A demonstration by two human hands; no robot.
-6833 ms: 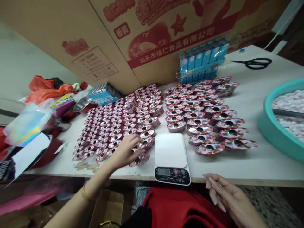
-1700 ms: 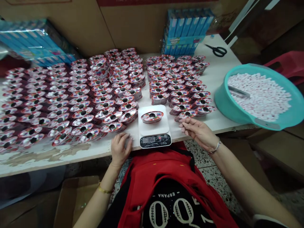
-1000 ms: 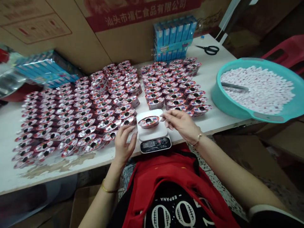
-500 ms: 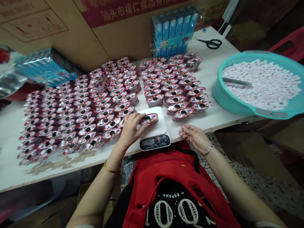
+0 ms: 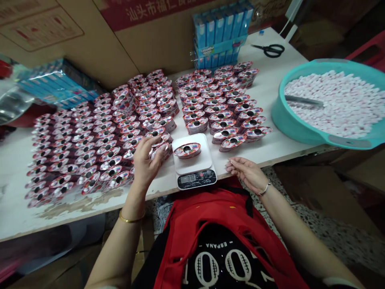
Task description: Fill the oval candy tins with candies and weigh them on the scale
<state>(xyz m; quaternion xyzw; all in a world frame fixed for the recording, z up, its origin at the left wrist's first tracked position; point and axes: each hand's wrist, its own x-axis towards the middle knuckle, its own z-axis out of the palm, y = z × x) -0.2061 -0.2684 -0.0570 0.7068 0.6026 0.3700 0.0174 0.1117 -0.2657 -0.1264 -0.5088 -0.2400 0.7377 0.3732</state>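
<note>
One small red-and-white packet [image 5: 187, 150] with a round dark hole on top sits on the white kitchen scale [image 5: 197, 178], and nothing grips it. To the left of the scale, my left hand [image 5: 146, 160] hovers at the edge of the packed rows, thumb and fingers apart. Its fingertips overlap the nearest packets [image 5: 162, 139]; whether they touch is unclear. My right hand [image 5: 246, 173] rests by the table's front edge, right of the scale, with thumb and fingers pinched together. Whatever lies in that pinch is too small to make out.
More packets [image 5: 216, 108] stand in rows behind the scale. A turquoise basin [image 5: 297, 127] of white candies with a metal scoop handle [image 5: 303, 100] is at the right. Scissors [image 5: 270, 50] and blue boxes [image 5: 222, 34] lie at the back. Cardboard [image 5: 150, 40] stands behind the table.
My left hand has let go of the packet on the scale and moved left to the rows. The scale's display reading has changed. My right hand keeps its pinch in nearly the same place.
</note>
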